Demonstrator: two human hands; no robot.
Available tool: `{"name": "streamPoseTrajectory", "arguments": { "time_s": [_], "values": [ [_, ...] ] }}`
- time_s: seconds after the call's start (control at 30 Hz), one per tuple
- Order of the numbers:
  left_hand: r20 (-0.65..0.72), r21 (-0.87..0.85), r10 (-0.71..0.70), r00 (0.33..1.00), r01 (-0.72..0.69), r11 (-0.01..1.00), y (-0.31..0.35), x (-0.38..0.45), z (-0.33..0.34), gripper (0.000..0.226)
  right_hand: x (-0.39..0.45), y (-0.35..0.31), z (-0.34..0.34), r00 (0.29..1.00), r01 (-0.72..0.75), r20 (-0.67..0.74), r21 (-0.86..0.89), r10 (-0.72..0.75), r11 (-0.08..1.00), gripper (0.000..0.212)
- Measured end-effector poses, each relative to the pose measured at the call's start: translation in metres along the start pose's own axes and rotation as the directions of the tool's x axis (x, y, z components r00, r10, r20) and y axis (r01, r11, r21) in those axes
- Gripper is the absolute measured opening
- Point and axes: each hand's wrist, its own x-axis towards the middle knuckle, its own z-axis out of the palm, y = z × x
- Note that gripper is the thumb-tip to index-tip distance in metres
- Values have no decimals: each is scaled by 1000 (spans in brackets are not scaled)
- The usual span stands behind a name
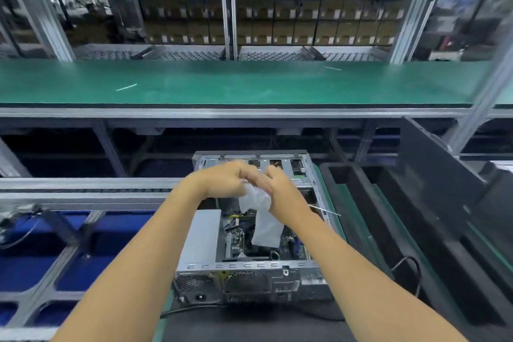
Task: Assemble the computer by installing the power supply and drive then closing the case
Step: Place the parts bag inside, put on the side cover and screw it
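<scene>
An open computer case (249, 272) lies flat on the bench below me, its rear panel toward me. A grey power supply (201, 236) sits in its left side, with the motherboard and cables to the right of it. Above the case, my left hand (222, 179) and my right hand (277, 191) meet and both pinch the top of a translucent white plastic bag (266, 225). The bag hangs down over the motherboard. Whatever is inside the bag is hidden.
A black side panel (433, 175) leans at the right, beside black foam trays (388, 216). A roller conveyor (83, 191) runs at the left above blue bins (33, 266). A green shelf (249, 83) spans the view ahead, with racks of boxes behind it.
</scene>
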Motion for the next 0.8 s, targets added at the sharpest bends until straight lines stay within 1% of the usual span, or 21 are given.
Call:
{"name": "streamPoseTrajectory", "arguments": {
  "time_s": [0.07, 0.13, 0.17, 0.2, 0.27, 0.3, 0.37, 0.4, 0.43, 0.47, 0.5, 0.57, 0.6, 0.63, 0.67, 0.7, 0.73, 0.77, 0.8],
  "values": [
    [71, -76, -41, 997, 46, 996, -17, 3, 3, 59, 3, 11, 16, 995, -12, 98, -85, 21, 996, 39],
    [94, -162, -122, 988, 136, 977, -33, 12, 9, 50, 6, 23, 25, 980, -16, 189, -188, 53, 982, 34],
    [103, -180, -172, 980, 188, 965, -39, 16, 13, 44, 7, 29, 28, 968, 9, 246, -259, 57, 966, 31],
    [111, -162, -214, 970, 230, 960, -45, 21, 16, 37, 8, 34, 30, 951, 66, 307, -334, 43, 940, 29],
    [131, -29, -248, 960, 253, 967, -56, 32, 20, 25, 11, 39, 35, 909, 197, 417, -418, -5, 887, 24],
    [135, 44, -262, 955, 259, 965, -60, 37, 20, 23, 13, 40, 36, 889, 243, 458, -437, -18, 866, 22],
    [99, 142, -317, 943, 302, 943, -72, 47, 20, 19, 13, 43, 38, 848, 318, 530, -462, -29, 828, 23],
    [67, 196, -357, 932, 338, 920, -80, 52, 20, 16, 11, 46, 37, 819, 338, 574, -471, -8, 815, 26],
    [36, 264, -401, 915, 378, 887, -87, 57, 20, 15, 10, 47, 35, 781, 333, 623, -478, 47, 813, 28],
    [10, 333, -450, 893, 421, 843, -93, 60, 21, 17, 9, 48, 32, 728, 303, 673, -488, 132, 818, 28],
    [-5, 391, -498, 867, 460, 797, -98, 63, 22, 19, 9, 49, 28, 653, 272, 721, -509, 232, 817, 29],
    [-24, 454, -582, 813, 528, 718, -106, 68, 27, 23, 16, 48, 22, 453, 243, 791, -553, 411, 797, 33],
    [-28, 470, -612, 790, 551, 690, -110, 70, 31, 23, 22, 45, 21, 342, 196, 806, -564, 483, 802, 37],
    [-34, 470, -630, 776, 569, 675, -114, 73, 35, 21, 29, 42, 20, 226, 97, 810, -572, 542, 815, 46],
    [-42, 465, -641, 766, 583, 667, -118, 76, 39, 19, 36, 40, 19, 115, -38, 807, -579, 579, 815, 60],
    [-41, 450, -648, 761, 593, 668, -123, 78, 42, 23, 43, 40, 16, 23, -178, 807, -578, 591, 796, 77],
    [-42, 438, -658, 752, 606, 664, -128, 81, 44, 28, 49, 39, 12, -40, -302, 817, -558, 575, 773, 91],
    [-50, 440, -669, 742, 617, 652, -131, 82, 46, 31, 55, 40, 9, -53, -396, 840, -515, 541, 761, 101],
    [-60, 451, -673, 737, 621, 640, -135, 85, 47, 31, 58, 40, 6, -16, -452, 866, -453, 500, 768, 105]
  ]
}}
